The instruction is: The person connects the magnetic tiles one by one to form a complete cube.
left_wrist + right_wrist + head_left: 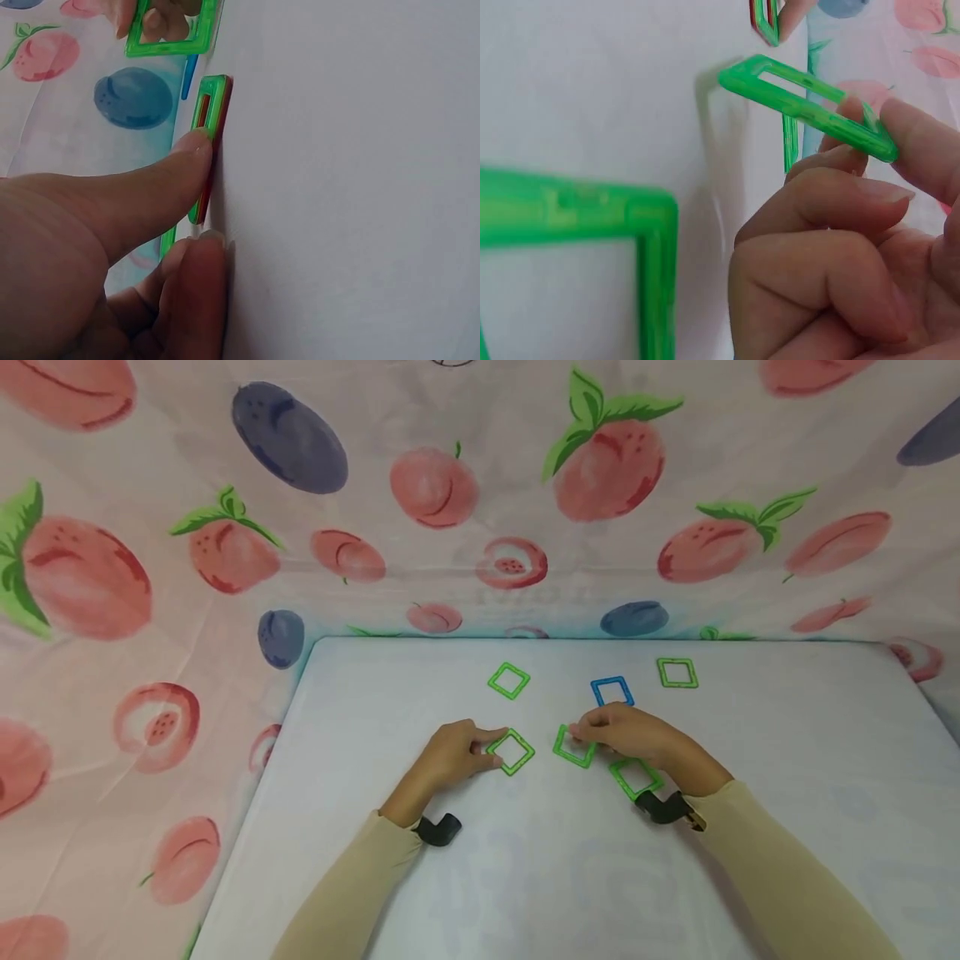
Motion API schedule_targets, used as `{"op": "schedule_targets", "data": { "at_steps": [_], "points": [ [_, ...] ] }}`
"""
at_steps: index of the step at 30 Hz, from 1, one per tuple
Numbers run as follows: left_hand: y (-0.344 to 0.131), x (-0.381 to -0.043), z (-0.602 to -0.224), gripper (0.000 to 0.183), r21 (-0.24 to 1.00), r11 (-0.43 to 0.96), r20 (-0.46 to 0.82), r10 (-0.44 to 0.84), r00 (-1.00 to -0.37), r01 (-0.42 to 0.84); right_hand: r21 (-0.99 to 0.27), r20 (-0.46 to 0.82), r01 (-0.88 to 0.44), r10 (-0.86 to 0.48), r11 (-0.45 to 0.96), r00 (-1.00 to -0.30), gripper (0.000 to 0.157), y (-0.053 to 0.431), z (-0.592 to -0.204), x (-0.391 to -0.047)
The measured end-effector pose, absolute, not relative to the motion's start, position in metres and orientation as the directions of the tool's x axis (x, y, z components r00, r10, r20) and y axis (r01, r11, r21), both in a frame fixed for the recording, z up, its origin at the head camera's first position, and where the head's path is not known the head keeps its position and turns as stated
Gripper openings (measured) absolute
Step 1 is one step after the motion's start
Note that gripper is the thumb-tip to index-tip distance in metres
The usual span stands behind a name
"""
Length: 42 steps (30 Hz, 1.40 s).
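Note:
Near the table's middle my left hand [450,756] pinches a green square magnetic tile frame [522,763] at its left corner, between thumb and fingers. Seen edge-on in the left wrist view, this tile [219,97] has a red layer against its underside. My right hand [630,731] holds a second green square frame [571,759] by one corner, a short way to the right. In the right wrist view that frame [802,112] is tilted and raised, its shadow on the white surface. Another green frame [622,782] lies beneath the right wrist.
A blue square frame [607,681] lies just beyond the right hand, partly covered by it. Farther back are two more green frames, one at the left [501,690] and one at the right [680,686]. A fruit-patterned cloth [450,560] hangs behind the white table [525,877].

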<state>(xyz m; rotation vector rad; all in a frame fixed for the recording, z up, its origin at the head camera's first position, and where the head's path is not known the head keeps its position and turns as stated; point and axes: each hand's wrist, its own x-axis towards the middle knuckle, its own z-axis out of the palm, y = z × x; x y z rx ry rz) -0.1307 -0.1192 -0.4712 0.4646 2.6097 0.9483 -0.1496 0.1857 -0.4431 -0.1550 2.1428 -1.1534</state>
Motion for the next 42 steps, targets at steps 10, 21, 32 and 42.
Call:
{"op": "schedule_targets", "data": {
  "at_steps": [10, 21, 32, 42],
  "points": [
    [-0.113, -0.128, -0.470, 0.050, 0.583, 0.792, -0.233, 0.378, -0.896, 0.183, -0.828, -0.526, 0.307, -0.459, 0.469, -0.716, 0.042, 0.168, -0.448, -0.149],
    [-0.112, -0.125, -0.468, 0.051, 0.563, 0.804, -0.238, 0.379, -0.894, 0.191, -0.844, -0.523, 0.351, -0.481, 0.405, -0.704, 0.040, 0.147, -0.455, -0.153],
    [-0.110, -0.125, -0.467, 0.051, 0.559, 0.812, -0.264, 0.366, -0.892, 0.167, -0.857, -0.515, 0.393, -0.525, 0.333, -0.678, 0.039, 0.134, -0.461, -0.151],
    [-0.111, -0.125, -0.468, 0.051, 0.550, 0.815, -0.256, 0.374, -0.891, 0.184, -0.858, -0.514, 0.387, -0.526, 0.339, -0.678, 0.039, 0.128, -0.461, -0.150]
  ]
}}
